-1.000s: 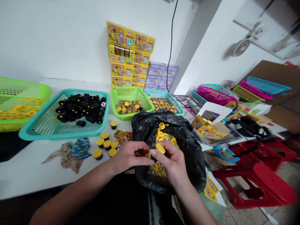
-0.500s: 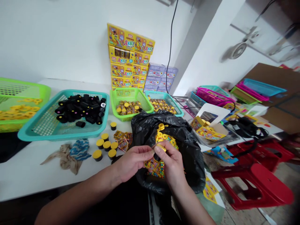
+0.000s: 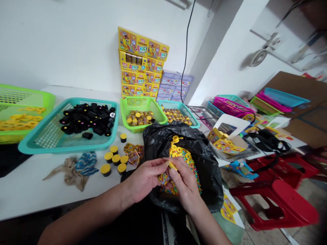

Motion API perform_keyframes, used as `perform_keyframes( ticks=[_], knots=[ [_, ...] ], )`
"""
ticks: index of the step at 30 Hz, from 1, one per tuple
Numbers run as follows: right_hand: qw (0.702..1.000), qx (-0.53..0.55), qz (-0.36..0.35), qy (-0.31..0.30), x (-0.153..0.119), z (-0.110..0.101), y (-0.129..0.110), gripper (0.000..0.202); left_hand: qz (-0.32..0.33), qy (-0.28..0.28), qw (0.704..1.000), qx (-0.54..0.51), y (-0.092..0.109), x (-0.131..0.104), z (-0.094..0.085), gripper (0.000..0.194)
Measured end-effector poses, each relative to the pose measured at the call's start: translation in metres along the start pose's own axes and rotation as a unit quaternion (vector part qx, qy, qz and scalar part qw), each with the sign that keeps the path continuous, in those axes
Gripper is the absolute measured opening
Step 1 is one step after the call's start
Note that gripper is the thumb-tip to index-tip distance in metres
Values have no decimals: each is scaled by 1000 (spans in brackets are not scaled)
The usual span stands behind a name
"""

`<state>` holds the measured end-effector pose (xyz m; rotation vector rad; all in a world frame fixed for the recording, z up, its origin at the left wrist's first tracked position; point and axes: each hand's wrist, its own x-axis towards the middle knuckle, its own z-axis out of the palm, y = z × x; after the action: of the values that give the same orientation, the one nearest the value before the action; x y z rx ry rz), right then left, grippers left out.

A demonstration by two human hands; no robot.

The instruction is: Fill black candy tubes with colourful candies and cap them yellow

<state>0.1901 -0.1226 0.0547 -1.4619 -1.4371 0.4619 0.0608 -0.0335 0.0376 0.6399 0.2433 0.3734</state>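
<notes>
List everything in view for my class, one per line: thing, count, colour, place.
Table: one, white, foreground
Bag: one, black, centre
Balls: many, multicoloured, in bag
Rings: several, yellow, in bag
Held item: one, yellow-topped, over bag
Pots: seven, black, yellow lids, on table
Baskets: four, green or turquoise, left to centre
Tubes: many, black, in left turquoise basket
Jars: many, brown and yellow, centre baskets
Boxes: two stacks, yellow and purple, against wall
Cloth bundle: one, beige and blue-white, on table
Trays: several, mixed colours, right
Stools: at least two, red, right floor
Left hand: one, on item
Right hand: one, on item
</notes>
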Motion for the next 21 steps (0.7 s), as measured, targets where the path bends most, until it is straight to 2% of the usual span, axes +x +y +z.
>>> perform_keyframes(
  ticks=[4,9,13,18,21],
  knots=[
    [999,23,31,-32,5,-13,-2,19,-16,2,1000,26,-1,-1,-6,18],
    [988,105,76,-82,11,-23,2,23,-48,-26,998,44,-5,-1,-11,20],
    [990,97,42,-93,14,-29,6,24,-72,-29,996,37,-6,0,-11,25],
    [990,47,9,-131,14,-42,3,27,-61,-43,997,29,-6,1,-12,26],
    [995,15,-12,-102,10,-39,0,36,-50,-39,998,8,-6,3,-13,21]
  ],
)
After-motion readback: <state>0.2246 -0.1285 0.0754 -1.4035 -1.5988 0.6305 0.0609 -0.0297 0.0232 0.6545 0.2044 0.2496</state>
